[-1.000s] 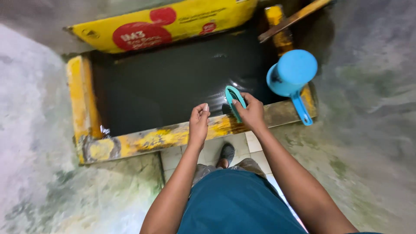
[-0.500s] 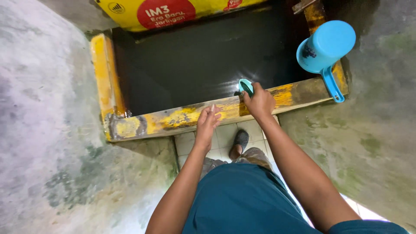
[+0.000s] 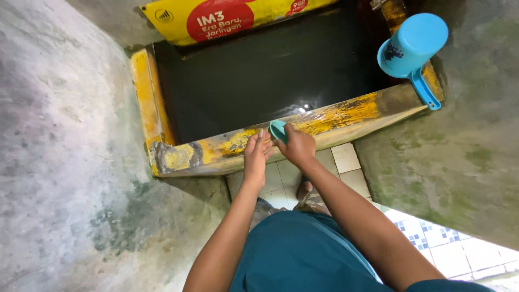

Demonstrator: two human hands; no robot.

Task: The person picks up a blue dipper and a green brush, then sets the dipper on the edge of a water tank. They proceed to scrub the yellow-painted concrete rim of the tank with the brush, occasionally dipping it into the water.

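Fingers of the right hand (image 3: 298,147) are closed round a small teal dish (image 3: 277,130), which sits at the inner lip of the yellow basin rim (image 3: 335,116), just beside the dark water (image 3: 259,75). That grip is wrapped firmly on the dish, thumb and fingertips over its near edge. The left hand (image 3: 256,157) lies just beside it, fingers loosely stretched and touching the rim; it holds nothing that can be seen, and its fingertips nearly meet the dish.

Judging from this, the dish is being worked at the rim between both hands. To do it well, the right hand should hold the dish level and tight so that it does not slip off the wet, worn edge into the water, while the left steadies from the other side and stays clear of the chipped paint.

Further out, a blue scoop with a handle (image 3: 412,46) rests tilted on the far right corner of the rim, well apart from the hands. A yellow and red printed sheet (image 3: 227,19) leans along the far side of the basin.

Counted: one teal dish, one blue scoop, one printed sheet, one basin, two hands. Below, white floor tiles (image 3: 346,162) and one shoe, partly hidden.
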